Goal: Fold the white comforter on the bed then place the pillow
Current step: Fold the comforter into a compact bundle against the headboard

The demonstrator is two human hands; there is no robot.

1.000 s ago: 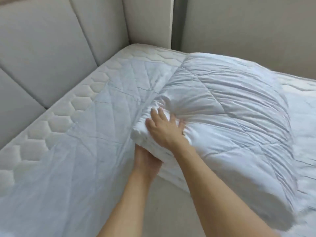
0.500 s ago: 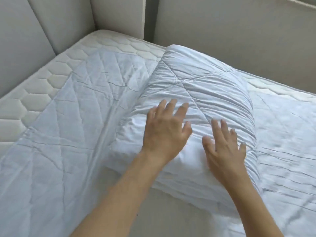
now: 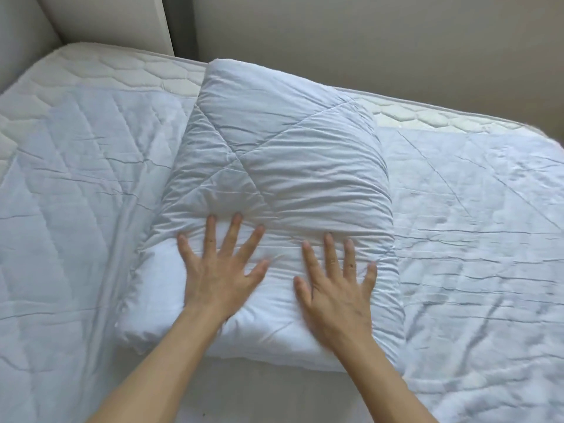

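The white quilted comforter point(image 3: 283, 154) lies folded into a thick oblong bundle across the middle of the bed, running from the near edge to the far side. My left hand point(image 3: 221, 270) rests flat on its near end with the fingers spread. Beside it, my right hand point(image 3: 334, 288) also lies flat on the bundle, fingers apart and slightly blurred. Neither hand grips the fabric. No pillow is in view.
The mattress point(image 3: 91, 166) carries a wrinkled pale quilted pad on both sides of the bundle. A padded headboard point(image 3: 21, 35) stands at the far left, and a beige wall point(image 3: 366, 41) runs along the bed's far side.
Both hands let go of the comforter's corner and now lie flat on top of the bundle, side by side. The view has swung to centre on the bundle.
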